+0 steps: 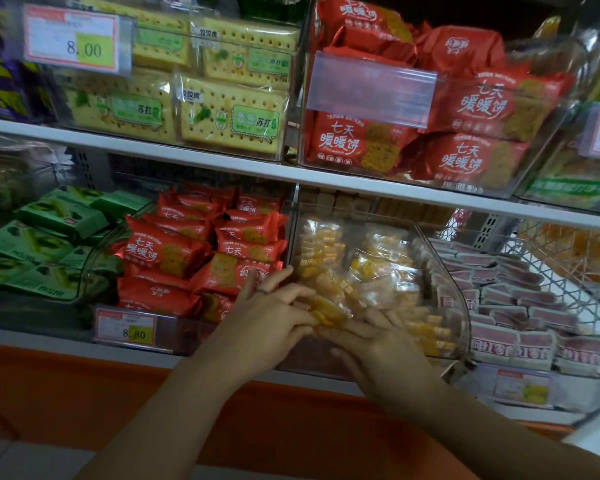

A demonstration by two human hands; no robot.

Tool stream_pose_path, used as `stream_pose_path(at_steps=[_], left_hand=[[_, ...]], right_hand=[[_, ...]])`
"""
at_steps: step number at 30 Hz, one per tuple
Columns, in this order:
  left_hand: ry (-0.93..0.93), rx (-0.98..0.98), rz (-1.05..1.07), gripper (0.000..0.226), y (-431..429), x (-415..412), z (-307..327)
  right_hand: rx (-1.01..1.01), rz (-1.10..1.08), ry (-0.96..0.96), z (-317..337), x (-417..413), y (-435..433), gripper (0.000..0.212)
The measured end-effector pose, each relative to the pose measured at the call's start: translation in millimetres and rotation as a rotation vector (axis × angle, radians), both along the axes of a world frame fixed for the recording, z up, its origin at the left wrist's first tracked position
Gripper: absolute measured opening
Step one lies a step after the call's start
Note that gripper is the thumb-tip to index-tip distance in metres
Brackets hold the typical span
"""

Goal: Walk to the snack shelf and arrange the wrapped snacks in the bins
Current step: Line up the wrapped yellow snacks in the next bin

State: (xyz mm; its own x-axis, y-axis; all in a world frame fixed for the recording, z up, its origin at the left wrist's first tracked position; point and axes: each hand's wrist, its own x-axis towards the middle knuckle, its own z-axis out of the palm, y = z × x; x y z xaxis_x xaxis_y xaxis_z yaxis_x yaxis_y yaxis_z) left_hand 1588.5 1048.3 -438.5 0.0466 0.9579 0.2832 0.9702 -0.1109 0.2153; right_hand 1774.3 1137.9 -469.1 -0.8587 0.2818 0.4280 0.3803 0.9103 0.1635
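Both my hands reach into the clear plastic bin (444, 271) on the lower shelf that holds several clear-wrapped yellow snacks (378, 268). My left hand (274, 313) lies at the bin's front left with fingers spread, its fingertips touching a yellow snack packet (326, 311). My right hand (378, 344) lies just right of it, fingers straight and resting on the same packet and the snacks beneath. Neither hand visibly curls round the packet.
Left of this bin stand a bin of red wrapped biscuits (194, 251) and one of green packets (45, 244). To the right lie pink-and-white bars (510, 306). The upper shelf (222, 161) carries yellow soda crackers (229, 112) and red packs (458, 126). Price tags (125, 329) hang in front.
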Motion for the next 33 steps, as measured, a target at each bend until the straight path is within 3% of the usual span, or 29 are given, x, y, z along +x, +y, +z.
stream_pose_path(at_steps=[3, 5, 8, 10, 13, 16, 20, 25, 29, 33], left_hand=[[-0.041, -0.016, 0.031, 0.029, -1.3, -1.0, 0.1], [-0.1, 0.059, 0.079, 0.037, -0.4, -5.9, 0.7], [-0.03, 0.071, 0.118, 0.05, 6.0, -6.6, -1.7], [0.018, 0.013, 0.117, 0.059, 10.0, -3.9, -3.3], [-0.047, -0.081, 0.121, 0.038, 7.2, -3.1, 3.5], [-0.108, -0.134, 0.083, 0.03, 2.1, -7.3, 6.6], [-0.142, -0.162, 0.063, 0.031, -1.0, -11.7, 4.7], [-0.14, -0.171, 0.058, 0.033, -1.9, -12.4, 5.2], [-0.155, -0.186, 0.053, 0.034, -4.1, -12.1, 6.7], [-0.171, -0.187, 0.05, 0.035, -4.5, -11.5, 7.5]], right_hand=[[-0.125, 0.013, -0.027, 17.9, 3.8, 2.4, 0.033], [-0.302, -0.008, 0.12, 39.7, 4.5, 10.8, 0.035], [-0.478, -0.088, 0.343, 64.0, -1.8, 33.6, 0.026], [-0.523, -0.119, 0.265, 72.0, -15.1, 47.6, 0.025], [-0.56, -0.089, 0.054, 71.8, -36.8, 61.8, 0.026], [-0.608, -0.117, -0.194, 66.2, -47.3, 72.0, 0.026], [-0.642, -0.123, -0.23, 68.7, -52.0, 79.1, 0.03], [-0.395, -0.206, -0.459, 70.6, -64.2, 78.9, 0.035], [-0.221, -0.316, -0.434, 63.7, -67.3, 77.5, 0.063], [-0.463, -0.34, -0.24, 68.6, -59.7, 73.2, 0.058]])
